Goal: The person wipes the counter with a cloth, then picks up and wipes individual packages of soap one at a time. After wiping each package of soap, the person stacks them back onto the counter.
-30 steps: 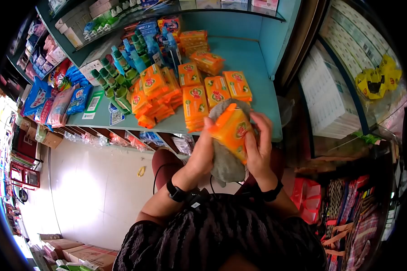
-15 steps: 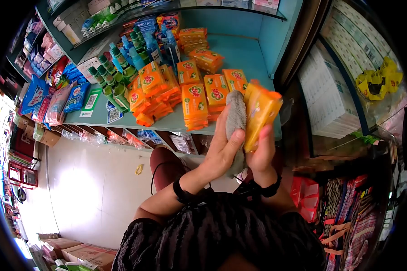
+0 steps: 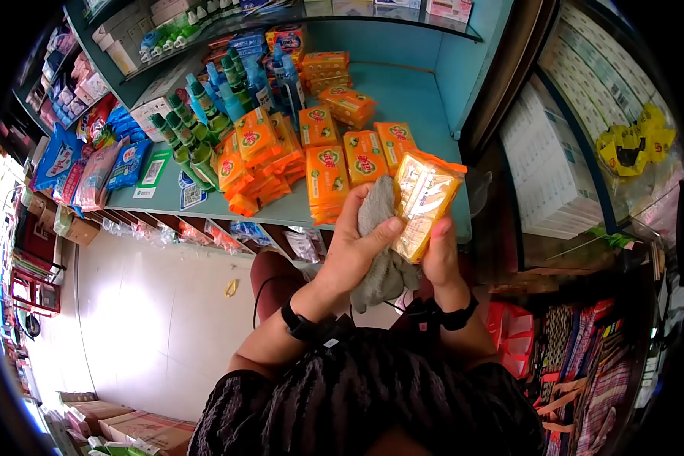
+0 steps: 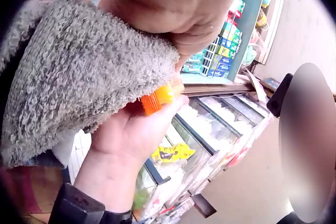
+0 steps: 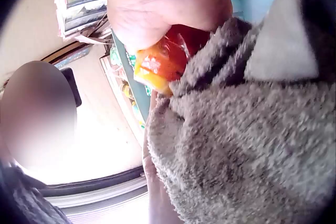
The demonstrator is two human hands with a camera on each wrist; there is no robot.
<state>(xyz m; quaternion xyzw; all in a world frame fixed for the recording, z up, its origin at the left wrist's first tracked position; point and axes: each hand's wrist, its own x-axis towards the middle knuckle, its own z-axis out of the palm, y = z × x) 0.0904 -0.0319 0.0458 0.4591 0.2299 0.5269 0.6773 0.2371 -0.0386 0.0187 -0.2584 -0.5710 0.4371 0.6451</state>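
The left hand [image 3: 357, 247] grips a grey cloth [image 3: 384, 277], its thumb reaching the edge of an orange-and-yellow packet [image 3: 427, 199]. From the right, the right hand [image 3: 442, 258] holds that packet, its pale back side turned up. The cloth [image 4: 89, 71] fills much of the left wrist view, with the packet's orange end [image 4: 152, 103] showing between the hands. In the right wrist view the packet [image 5: 163, 58] shows under the right hand [image 5: 168, 3], beside the cloth [image 5: 247, 145]. Most of the right fingers are hidden behind the packet.
Stacked orange packets [image 3: 327, 175] lie on the blue-green shelf [image 3: 399, 83] just beyond the hands. Left of them stand green and blue bottles [image 3: 201, 156] and bagged goods [image 3: 129, 163]. A glass case [image 3: 543, 175] with white boxes is at the right.
The packet has turned from its printed front to its pale back and moved right, now tilted face up. The left hand and cloth swung right beside it, then back slightly left.
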